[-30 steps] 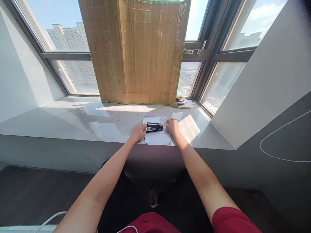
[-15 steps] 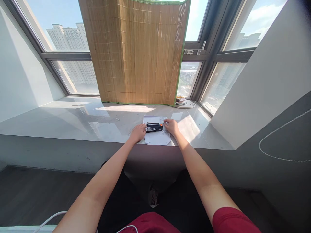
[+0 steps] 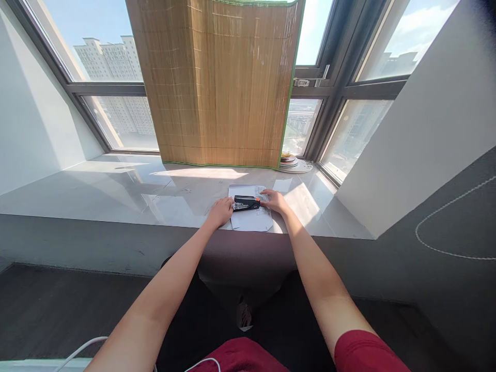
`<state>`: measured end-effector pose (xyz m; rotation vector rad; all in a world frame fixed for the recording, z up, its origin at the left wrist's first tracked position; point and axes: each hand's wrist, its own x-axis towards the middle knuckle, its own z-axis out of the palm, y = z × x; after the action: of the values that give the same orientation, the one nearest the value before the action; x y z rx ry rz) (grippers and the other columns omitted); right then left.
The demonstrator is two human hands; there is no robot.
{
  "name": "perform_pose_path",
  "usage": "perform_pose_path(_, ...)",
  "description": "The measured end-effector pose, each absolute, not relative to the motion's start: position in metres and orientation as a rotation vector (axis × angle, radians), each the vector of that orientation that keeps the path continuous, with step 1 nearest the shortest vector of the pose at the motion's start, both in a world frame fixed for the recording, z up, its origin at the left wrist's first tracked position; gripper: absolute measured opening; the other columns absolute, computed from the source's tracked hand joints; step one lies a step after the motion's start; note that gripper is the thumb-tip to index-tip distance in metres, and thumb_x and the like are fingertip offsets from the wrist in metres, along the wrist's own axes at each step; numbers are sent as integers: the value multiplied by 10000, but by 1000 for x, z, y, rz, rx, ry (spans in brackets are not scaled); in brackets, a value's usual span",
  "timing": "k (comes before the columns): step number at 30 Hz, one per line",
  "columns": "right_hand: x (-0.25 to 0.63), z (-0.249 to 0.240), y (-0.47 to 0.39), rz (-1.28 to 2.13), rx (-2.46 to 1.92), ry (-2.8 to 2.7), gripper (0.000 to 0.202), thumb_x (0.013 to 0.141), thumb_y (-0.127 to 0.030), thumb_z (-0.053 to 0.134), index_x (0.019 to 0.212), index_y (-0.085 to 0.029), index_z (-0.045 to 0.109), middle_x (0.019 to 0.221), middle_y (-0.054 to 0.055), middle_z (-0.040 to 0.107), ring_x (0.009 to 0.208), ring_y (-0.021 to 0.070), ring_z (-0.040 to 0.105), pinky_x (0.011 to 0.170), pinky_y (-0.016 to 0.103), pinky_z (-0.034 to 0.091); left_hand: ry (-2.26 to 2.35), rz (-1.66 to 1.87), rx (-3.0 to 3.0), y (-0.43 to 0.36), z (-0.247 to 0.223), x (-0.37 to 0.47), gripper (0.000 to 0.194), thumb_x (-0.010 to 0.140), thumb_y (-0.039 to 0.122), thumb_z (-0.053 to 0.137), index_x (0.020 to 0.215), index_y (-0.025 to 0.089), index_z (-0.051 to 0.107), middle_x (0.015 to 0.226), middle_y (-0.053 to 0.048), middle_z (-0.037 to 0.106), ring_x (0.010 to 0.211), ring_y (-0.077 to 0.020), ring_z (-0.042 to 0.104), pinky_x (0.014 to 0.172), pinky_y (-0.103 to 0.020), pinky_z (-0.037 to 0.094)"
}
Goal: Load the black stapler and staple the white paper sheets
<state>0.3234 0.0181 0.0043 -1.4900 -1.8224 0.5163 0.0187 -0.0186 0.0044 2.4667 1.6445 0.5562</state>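
Observation:
A black stapler (image 3: pixel 247 203) with an orange bit at its right end lies crosswise over white sheets of paper (image 3: pixel 251 223) on the window sill. My left hand (image 3: pixel 222 211) is closed on the stapler's left end, where some metal shows. At the other end, my right hand (image 3: pixel 275 201) has thumb and fingers closed around the orange tip. Small dark writing or print shows on the paper's right side, partly behind the stapler and my right hand.
The glossy tiled sill (image 3: pixel 116 194) ends at a front edge just short of the paper. Behind stands a bamboo mat (image 3: pixel 228 88) against the window. Stacked plates (image 3: pixel 292 164) sit at the back right corner. A bead cord (image 3: pixel 445 251) hangs at right.
My right thumb and fingers have closed in on the stapler's orange end. The stapler has shifted very slightly to the right. My left hand stays at its end.

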Motion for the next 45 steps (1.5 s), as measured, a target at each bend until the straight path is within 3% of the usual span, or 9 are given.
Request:
perform_pose_path(5,340,11,12,814,-1289,-1958,876,537,-404,1059,1367,-367,780,1600,79,636,1544,470,525,1323,635,389,1626,536,2465,-18,6,18,409,1102,212,409,1410,216,678,1596,-115,634,1479,-290,571,1289,-467,404)
perform_pose_path(8,341,10,11,881,-1259,-1950,971,491,-425,1068,1408,-347,757,1633,84,611,1573,463,494,1345,630,371,1612,553,2464,-19,6,18,408,1095,200,419,1406,220,681,1585,-115,644,1471,-290,577,1287,-469,405)
perform_pose_path(15,337,2,13,840,-1276,-1846,737,564,-406,1032,1266,-339,815,1458,87,746,1436,454,637,1265,647,476,1648,585,2442,-20,6,18,380,1089,198,458,1379,226,702,1547,-114,669,1437,-287,604,1257,-436,431)
perform_pose_path(22,334,0,14,718,-1264,-1869,353,779,-374,871,1126,-311,866,1278,84,827,1285,386,741,1189,568,532,1671,629,2425,-18,2,19,350,1095,219,488,1354,229,724,1534,-119,674,1428,-294,616,1251,-446,447)
perform_pose_path(31,326,1,13,595,-1321,-1737,48,810,-305,821,816,-262,840,988,98,861,1027,337,799,1060,519,615,1661,569,2449,-16,1,18,389,1109,232,436,1401,207,692,1576,-135,641,1460,-299,585,1263,-466,434)
perform_pose_path(35,325,2,12,547,-1332,-1736,74,795,-198,760,760,-236,812,904,82,845,950,309,796,1005,466,625,1667,565,2444,-17,2,18,390,1106,229,433,1399,214,690,1576,-130,640,1465,-296,581,1265,-462,433)
perform_pose_path(40,328,2,16,501,-1397,-1685,41,760,-192,776,784,-224,789,832,95,808,869,295,768,937,469,631,1673,584,2436,-18,4,19,366,1090,228,477,1383,232,696,1557,-118,657,1453,-289,593,1265,-450,435)
perform_pose_path(43,331,2,17,501,-1409,-1673,105,778,-290,832,865,-242,800,934,107,822,966,309,777,1001,494,622,1677,594,2437,-19,4,19,357,1088,231,483,1374,237,696,1548,-112,663,1447,-284,595,1261,-440,439)
perform_pose_path(45,333,2,16,560,-1383,-1735,318,731,-368,915,1021,-278,822,1107,103,832,1119,345,773,1074,533,602,1679,592,2434,-19,4,19,357,1086,224,482,1372,235,695,1540,-115,666,1442,-286,597,1256,-441,443)
